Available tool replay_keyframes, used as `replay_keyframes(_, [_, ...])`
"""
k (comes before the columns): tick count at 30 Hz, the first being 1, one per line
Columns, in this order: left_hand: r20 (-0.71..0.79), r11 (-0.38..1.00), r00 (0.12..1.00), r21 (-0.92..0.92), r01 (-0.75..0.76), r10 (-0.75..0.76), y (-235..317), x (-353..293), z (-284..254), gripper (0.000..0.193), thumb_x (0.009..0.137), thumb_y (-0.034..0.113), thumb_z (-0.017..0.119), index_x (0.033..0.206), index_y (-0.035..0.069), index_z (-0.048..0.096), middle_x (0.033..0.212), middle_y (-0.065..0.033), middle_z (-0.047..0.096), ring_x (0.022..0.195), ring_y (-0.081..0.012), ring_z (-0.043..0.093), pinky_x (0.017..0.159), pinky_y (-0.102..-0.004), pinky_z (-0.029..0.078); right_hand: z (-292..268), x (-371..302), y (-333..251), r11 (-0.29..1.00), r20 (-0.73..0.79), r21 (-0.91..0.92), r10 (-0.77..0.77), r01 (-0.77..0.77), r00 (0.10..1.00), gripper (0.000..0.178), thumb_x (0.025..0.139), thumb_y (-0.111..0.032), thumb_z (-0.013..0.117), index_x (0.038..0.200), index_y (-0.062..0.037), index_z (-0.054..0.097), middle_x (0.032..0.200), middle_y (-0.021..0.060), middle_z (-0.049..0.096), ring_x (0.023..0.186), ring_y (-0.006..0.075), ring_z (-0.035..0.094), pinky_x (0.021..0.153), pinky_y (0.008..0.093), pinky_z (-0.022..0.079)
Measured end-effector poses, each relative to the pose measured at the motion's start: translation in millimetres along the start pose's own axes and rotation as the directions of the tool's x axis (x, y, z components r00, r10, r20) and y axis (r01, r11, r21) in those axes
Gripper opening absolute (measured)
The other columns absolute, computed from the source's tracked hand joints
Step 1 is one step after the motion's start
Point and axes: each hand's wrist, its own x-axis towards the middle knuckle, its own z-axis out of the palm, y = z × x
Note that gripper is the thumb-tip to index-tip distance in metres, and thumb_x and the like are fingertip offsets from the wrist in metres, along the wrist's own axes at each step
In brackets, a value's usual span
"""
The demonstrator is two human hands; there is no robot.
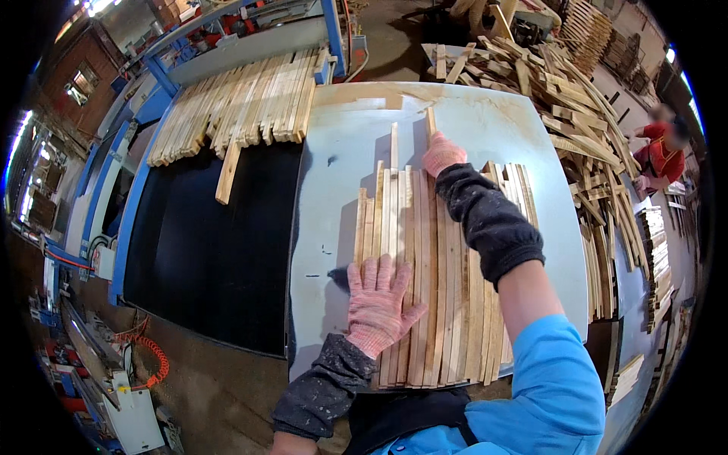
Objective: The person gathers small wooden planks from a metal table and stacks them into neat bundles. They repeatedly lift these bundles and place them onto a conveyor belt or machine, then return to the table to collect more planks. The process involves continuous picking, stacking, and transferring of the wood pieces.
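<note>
Long wooden strips (447, 318) lie side by side on a pale metal tabletop (326, 227), running away from me with uneven far ends. My left hand (379, 299), in a pink knitted glove, rests flat on the left part of this row with its fingers stretched out. Farther off, my right hand (444, 154), gloved alike, is closed around the far part of one wooden strip (431, 121), whose end pokes out beyond the fingers. My right forearm hides some strips on the right. Another strip (393, 144) juts past its neighbours.
Left of the tabletop is a black belt (220, 250) in a blue-framed machine (125, 227). A row of strips (235, 102) lies across its far part, one sticking out toward me. Heaped wood offcuts (576, 121) fill the far right. A person in red (663, 155) is beyond them.
</note>
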Motion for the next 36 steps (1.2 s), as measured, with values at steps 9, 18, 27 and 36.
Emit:
replay_keyframes(9, [0.097,0.958,0.995,-0.284,0.043,-0.016,40.7,53.5,-23.6,0.097,0.091,0.065,0.072,0.159,0.001,0.046,0.153,-0.0287,0.054,0.143,-0.0456,0.05,0.124,-0.0588,0.032,-138.5,-25.5,-18.8,0.978,-0.273,-0.004,-0.203,0.21,0.94,0.045,0.097,-0.02,0.06,0.138,-0.0032,0.051,0.102,0.0301,0.078,0.1,0.0463,0.078,0.088,0.0543,0.061])
replay_keyframes(18, [-0.055,0.084,0.99,-0.996,-0.044,-0.131,74.6,83.2,-76.2,0.088,0.1,0.016,0.067,0.174,0.007,0.02,0.089,-0.001,0.054,0.067,-0.0094,0.054,0.061,-0.0279,0.058,-209.5,-62.6,0.6,0.455,-0.378,0.783,-0.192,0.423,0.906,0.094,0.099,-0.044,0.074,0.167,0.0066,0.034,0.128,0.0268,0.075,0.101,0.0256,0.075,0.082,0.0362,0.062])
replay_keyframes(27, [0.214,0.199,0.892,-0.929,0.312,-0.398,-71.8,-0.4,-112.5,0.057,0.094,0.016,0.071,0.147,-0.001,0.055,0.095,-0.0065,0.065,0.068,-0.0118,0.064,0.06,-0.0267,0.055,-13.9,-36.2,-42.1,0.931,-0.075,0.22,-0.283,0.292,0.956,0.065,0.101,-0.046,0.063,0.149,-0.0031,0.059,0.136,0.0266,0.072,0.128,0.0423,0.068,0.11,0.0487,0.053])
replay_keyframes(36, [0.339,0.739,0.873,-0.473,0.481,-0.351,-97.4,-77.2,-25.0,0.065,0.097,0.048,0.072,0.15,0.012,0.064,0.121,-0.0228,0.073,0.112,-0.0381,0.071,0.101,-0.0484,0.056,53.4,25.9,-74.1,0.98,0.023,-0.034,-0.194,0.195,0.981,0.04,0.101,-0.029,0.06,0.126,0.0009,0.068,0.122,0.028,0.076,0.12,0.0428,0.073,0.104,0.0491,0.058])
